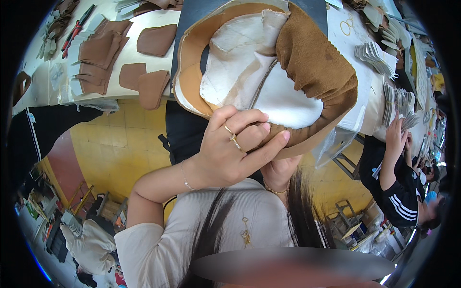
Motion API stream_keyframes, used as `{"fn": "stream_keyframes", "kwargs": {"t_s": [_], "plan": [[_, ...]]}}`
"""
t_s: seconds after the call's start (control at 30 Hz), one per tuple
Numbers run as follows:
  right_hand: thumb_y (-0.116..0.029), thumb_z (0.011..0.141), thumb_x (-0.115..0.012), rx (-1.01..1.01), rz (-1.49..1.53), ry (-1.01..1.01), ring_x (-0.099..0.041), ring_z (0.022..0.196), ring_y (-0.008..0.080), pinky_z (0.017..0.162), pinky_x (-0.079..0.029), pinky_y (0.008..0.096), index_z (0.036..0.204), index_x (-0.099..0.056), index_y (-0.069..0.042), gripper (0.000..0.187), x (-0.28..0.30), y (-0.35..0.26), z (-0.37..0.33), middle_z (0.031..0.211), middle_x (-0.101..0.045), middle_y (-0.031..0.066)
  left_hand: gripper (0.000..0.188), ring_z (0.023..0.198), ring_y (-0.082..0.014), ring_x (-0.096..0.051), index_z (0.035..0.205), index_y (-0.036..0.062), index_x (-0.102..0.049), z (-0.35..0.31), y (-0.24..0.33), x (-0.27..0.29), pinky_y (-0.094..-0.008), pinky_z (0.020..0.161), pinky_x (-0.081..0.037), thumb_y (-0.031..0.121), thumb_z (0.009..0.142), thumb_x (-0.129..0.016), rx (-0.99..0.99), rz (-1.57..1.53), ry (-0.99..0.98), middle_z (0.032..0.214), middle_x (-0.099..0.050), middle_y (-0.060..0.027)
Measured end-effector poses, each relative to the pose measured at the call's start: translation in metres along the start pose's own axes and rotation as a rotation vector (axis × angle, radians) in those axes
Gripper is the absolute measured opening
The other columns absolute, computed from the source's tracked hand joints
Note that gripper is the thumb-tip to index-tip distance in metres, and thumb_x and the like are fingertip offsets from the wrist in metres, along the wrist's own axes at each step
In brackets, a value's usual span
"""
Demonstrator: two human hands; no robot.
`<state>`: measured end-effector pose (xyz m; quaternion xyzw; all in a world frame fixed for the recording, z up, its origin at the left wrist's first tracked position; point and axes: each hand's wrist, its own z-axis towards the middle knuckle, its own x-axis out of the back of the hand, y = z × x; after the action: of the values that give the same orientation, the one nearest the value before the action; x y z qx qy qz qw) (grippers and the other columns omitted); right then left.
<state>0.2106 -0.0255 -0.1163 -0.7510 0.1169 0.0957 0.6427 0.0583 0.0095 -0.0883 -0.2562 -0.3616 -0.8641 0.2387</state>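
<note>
A large brown suede piece [312, 57] with a pale lining [235, 53] is held up in front of me, curved into a loop. Its right side is bunched into gathered folds, and a seam runs down the middle of the lining. My left hand [230, 144], with a ring on one finger, grips the near edge with its fingers curled over the gathered rim. Below that edge, my right hand [281, 173] is against the underside; its fingers are mostly hidden behind the suede and my left hand.
Brown leather pieces [103, 53] lie in stacks on the pale table at left, near red-handled scissors [74, 33]. Bundles of white pieces [377, 57] are at right. Another person's hand [394, 134] touches a grey stack [399, 103]. Clear plastic [331, 144] hangs off the table edge.
</note>
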Motion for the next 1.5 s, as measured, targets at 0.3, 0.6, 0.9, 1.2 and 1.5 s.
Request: {"fn": "stream_keyframes", "kwargs": {"t_s": [0.3,0.6,0.9,1.2,1.5], "plan": [[-0.004,0.087,-0.069,-0.062,-0.076,0.127,-0.062,0.105,0.018,0.088,-0.052,0.0318,0.124,-0.055,0.004,0.04,0.006,0.001,0.009,0.115,-0.064,0.0107,0.038,0.098,-0.0183,-0.059,0.108,0.0152,-0.073,-0.003,-0.002,0.003,-0.0349,0.079,-0.039,0.016,0.071,-0.068,0.028,-0.023,-0.038,0.095,-0.055,0.0018],[0.002,0.089,-0.066,-0.231,0.122,-0.057,-0.064,0.078,0.0152,0.066,-0.053,0.0287,0.101,-0.065,0.002,0.013,0.012,-0.013,0.006,0.092,-0.067,0.0094,0.04,0.095,-0.0177,-0.06,0.109,0.0156,-0.073,-0.003,0.0,0.002,-0.0338,0.076,-0.038,0.017,0.069,-0.071,0.064,-0.005,0.037,0.095,-0.057,0.0025],[-0.003,0.091,-0.069,-0.153,-0.003,-0.031,-0.049,0.049,0.0026,0.041,-0.035,0.019,0.098,-0.068,0.001,0.008,0.0,-0.035,0.024,0.069,-0.061,0.0,0.024,0.073,-0.0206,-0.062,0.092,0.0078,-0.072,0.029,-0.011,0.012,-0.0311,0.064,-0.046,0.003,0.068,-0.074,0.328,-0.236,0.001,0.08,-0.063,-0.0065],[-0.005,0.091,-0.07,-0.024,-0.131,-0.007,-0.047,0.054,0.0014,0.044,-0.034,0.0179,0.108,-0.068,0.001,0.018,-0.013,-0.057,0.058,0.083,-0.058,-0.001,0.019,0.065,-0.0029,-0.054,0.094,-0.0024,-0.072,0.088,-0.039,0.015,-0.0212,0.057,-0.044,0.014,0.085,-0.074,0.807,-0.741,-0.187,0.071,-0.065,0.0002],[-0.004,0.091,-0.069,0.107,-0.357,-0.008,-0.044,0.054,-0.0004,0.046,-0.032,0.0166,0.113,-0.069,0.001,0.022,-0.01,-0.059,0.056,0.072,-0.058,-0.0038,0.019,0.064,-0.0031,-0.055,0.091,-0.0027,-0.071,0.088,-0.039,0.013,-0.0204,0.057,-0.043,0.015,0.085,-0.072,0.824,-0.735,-0.178,0.069,-0.064,0.0001]]}}
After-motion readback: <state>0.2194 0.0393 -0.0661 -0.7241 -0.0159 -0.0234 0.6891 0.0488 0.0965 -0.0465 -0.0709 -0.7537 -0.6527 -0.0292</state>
